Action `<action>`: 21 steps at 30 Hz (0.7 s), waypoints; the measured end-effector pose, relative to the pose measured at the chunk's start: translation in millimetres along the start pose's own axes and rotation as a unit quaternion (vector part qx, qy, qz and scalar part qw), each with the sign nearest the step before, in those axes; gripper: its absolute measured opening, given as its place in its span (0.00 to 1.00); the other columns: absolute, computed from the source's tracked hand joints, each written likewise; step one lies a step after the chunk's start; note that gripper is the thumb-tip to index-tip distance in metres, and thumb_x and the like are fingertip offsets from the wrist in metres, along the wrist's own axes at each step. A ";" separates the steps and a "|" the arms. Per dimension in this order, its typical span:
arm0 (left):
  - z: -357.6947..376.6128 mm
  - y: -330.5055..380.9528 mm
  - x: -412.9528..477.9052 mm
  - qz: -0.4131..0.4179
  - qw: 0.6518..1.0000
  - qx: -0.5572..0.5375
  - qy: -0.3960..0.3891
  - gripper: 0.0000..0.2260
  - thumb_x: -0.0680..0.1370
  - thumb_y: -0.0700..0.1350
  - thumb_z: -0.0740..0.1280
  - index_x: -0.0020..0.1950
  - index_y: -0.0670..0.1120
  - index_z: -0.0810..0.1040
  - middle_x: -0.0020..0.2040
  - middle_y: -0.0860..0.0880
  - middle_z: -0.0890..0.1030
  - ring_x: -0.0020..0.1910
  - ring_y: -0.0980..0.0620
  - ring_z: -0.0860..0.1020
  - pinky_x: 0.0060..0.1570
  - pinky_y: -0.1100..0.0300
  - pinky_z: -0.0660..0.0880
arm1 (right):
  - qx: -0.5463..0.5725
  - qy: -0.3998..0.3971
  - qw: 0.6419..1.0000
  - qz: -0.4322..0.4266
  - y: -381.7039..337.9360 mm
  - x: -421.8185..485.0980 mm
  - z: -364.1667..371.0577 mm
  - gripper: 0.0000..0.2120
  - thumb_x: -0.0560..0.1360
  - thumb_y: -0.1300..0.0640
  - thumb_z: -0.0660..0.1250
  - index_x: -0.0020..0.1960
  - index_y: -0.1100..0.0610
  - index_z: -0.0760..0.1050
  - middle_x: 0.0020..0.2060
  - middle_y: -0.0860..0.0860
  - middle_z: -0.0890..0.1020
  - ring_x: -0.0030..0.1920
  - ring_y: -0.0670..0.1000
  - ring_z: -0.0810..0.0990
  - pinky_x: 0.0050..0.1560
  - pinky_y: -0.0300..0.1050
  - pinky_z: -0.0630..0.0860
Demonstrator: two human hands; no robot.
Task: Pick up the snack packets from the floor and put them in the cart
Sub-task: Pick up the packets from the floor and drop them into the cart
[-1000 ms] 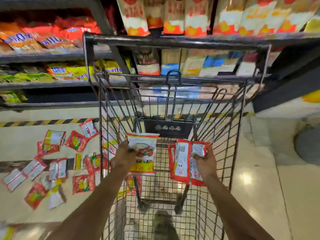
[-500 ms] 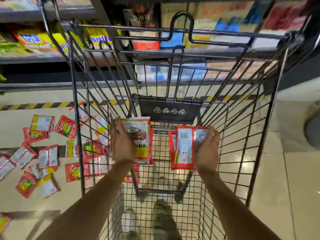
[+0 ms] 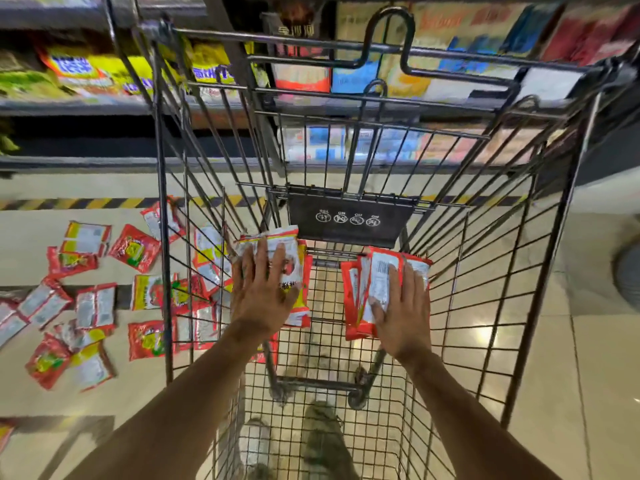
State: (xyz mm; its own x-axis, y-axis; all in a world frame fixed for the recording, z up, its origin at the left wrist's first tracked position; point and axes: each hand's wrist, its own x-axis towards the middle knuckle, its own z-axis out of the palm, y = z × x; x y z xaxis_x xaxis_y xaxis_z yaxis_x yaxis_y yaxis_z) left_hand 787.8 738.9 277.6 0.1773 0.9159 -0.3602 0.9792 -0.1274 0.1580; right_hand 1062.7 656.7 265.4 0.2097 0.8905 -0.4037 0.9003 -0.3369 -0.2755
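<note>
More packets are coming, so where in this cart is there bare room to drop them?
Free: the cart's mesh floor between the left packets and right packets, plus the nearer stretch toward you. Crowded: the far end, under the left hand and right hand.

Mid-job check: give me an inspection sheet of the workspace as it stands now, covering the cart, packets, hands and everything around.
Surface: tiled floor, pale and glossy.
Job's things: wire cart; left stack and right stack of packets inside it; scattered packets, red and yellow, on the floor left of the cart.
Clutter: nothing seen.
Hands: left hand flat on the left stack, fingers straight; right hand flat on the right stack.
Cables: nothing seen.
Surroundings: stocked shelves beyond the cart; yellow-black tape on the floor; shoes seen through the mesh.
</note>
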 end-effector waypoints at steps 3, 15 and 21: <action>-3.9 -1.0 -4.2 0.005 1.000 -0.001 0.003 0.35 0.83 0.64 0.53 0.85 0.52 0.45 0.85 0.43 0.37 0.82 0.42 0.33 0.79 0.48 0.31 | -0.026 -0.007 1.000 0.010 -1.0 -0.8 -4.4 0.38 0.82 0.35 0.46 0.85 0.53 0.44 0.84 0.59 0.49 0.84 0.62 0.46 0.82 0.65 0.52; -120.3 20.1 -84.5 0.105 0.991 0.056 0.065 0.36 0.78 0.56 0.63 0.84 0.50 0.57 0.85 0.41 0.50 0.84 0.38 0.49 0.80 0.38 0.55 | -0.020 0.028 0.997 -0.062 -67.6 -69.3 -123.3 0.40 0.80 0.31 0.44 0.85 0.52 0.50 0.83 0.61 0.52 0.83 0.64 0.47 0.82 0.64 0.52; -217.6 -13.0 -157.4 0.063 0.983 0.036 0.166 0.33 0.81 0.59 0.57 0.84 0.48 0.57 0.85 0.41 0.54 0.84 0.38 0.50 0.79 0.37 0.50 | -0.049 0.062 0.989 -0.122 -136.9 -121.3 -199.3 0.38 0.81 0.31 0.50 0.85 0.47 0.46 0.84 0.56 0.46 0.84 0.59 0.44 0.82 0.62 0.51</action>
State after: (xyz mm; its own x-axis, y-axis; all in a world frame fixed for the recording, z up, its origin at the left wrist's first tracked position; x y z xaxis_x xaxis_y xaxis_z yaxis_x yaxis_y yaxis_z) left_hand 725.6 679.3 532.3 0.2682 0.9631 -0.0204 0.9578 -0.2643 0.1132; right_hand 990.0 655.8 525.9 0.0206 0.9743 -0.2242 0.9613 -0.0809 -0.2634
